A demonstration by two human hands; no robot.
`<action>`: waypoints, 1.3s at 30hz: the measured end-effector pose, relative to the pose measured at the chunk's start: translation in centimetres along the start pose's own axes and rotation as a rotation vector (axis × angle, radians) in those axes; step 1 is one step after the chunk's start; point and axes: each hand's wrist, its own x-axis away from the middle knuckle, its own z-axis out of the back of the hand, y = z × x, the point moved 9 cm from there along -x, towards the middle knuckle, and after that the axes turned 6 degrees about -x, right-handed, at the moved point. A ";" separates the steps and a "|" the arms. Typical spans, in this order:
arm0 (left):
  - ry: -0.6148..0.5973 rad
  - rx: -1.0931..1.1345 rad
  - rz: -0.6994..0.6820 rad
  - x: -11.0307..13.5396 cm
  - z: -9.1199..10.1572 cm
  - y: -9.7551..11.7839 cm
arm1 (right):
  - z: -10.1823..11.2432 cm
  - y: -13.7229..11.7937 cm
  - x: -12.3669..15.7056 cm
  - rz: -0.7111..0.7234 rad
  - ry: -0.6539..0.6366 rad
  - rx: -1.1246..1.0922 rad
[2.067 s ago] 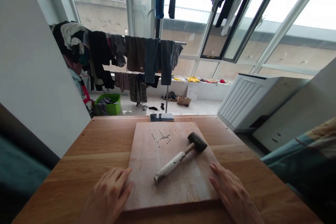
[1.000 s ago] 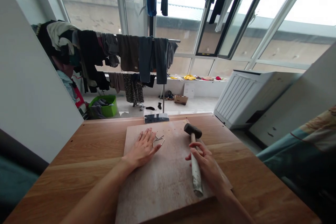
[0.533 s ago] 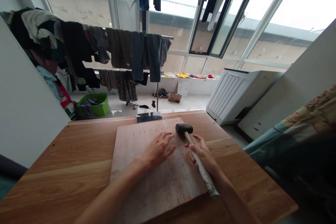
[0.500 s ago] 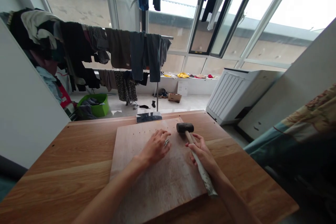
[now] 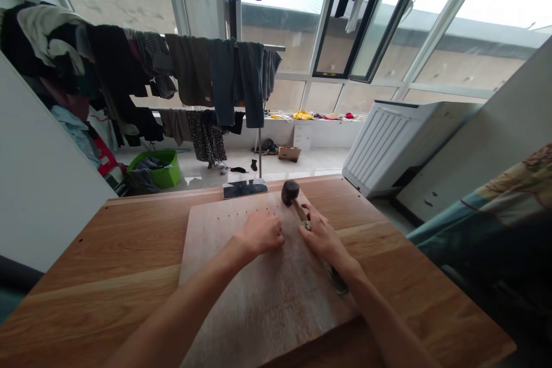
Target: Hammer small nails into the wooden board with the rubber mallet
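My right hand (image 5: 322,237) is wrapped round the wooden handle of a rubber mallet (image 5: 290,191), whose dark head points away from me over the board's far right corner. A small shiny patch shows beside its fingertips; I cannot tell what it is. My left hand (image 5: 264,231) is closed, its fingers curled downward just above the board. Whatever lies inside that hand is hidden. Below both hands lies a pale wooden board (image 5: 241,310), with a row of small dark marks along its far part.
The board rests on a wooden table (image 5: 129,247). A phone-like dark slab (image 5: 245,188) sits at the table's far edge. Beyond are a clothes rack with hanging trousers (image 5: 250,80), a green tub (image 5: 166,171) and a white ribbed appliance (image 5: 379,144). A curtain (image 5: 487,207) hangs at right.
The mallet's head has turned and shifted left and away. My left hand has curled closed, hiding the small metallic thing seen at its fingers before. The view has shifted slightly.
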 end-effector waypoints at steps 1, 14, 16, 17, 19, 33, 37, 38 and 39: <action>-0.010 -0.011 -0.033 -0.2 0.0 0.7 | 0.0 0.2 0.1 0.001 0.002 -0.005; 0.175 0.501 -0.122 -4.3 2.9 -1.4 | 0.7 2.8 0.4 -0.372 -0.033 -0.439; 0.302 0.704 0.013 -6.0 2.5 -3.8 | 0.7 3.2 0.4 -0.390 -0.012 -0.463; 0.360 0.801 0.081 -6.6 2.0 -4.8 | 0.7 3.4 0.4 -0.398 0.001 -0.476; 0.432 0.927 0.162 -7.5 0.6 -5.8 | 0.9 3.6 0.5 -0.409 0.028 -0.497; 0.408 0.797 0.078 -7.8 -1.7 -4.8 | 1.0 3.8 0.7 -0.434 0.088 -0.592; 0.389 0.773 0.072 -7.9 -1.9 -4.7 | 1.2 3.5 0.8 -0.419 0.091 -0.606; 0.385 0.769 0.076 -7.9 -1.9 -4.7 | 1.2 3.4 0.9 -0.406 0.088 -0.620; 0.382 0.763 0.080 -7.9 -1.8 -4.7 | 1.1 3.2 0.9 -0.389 0.081 -0.636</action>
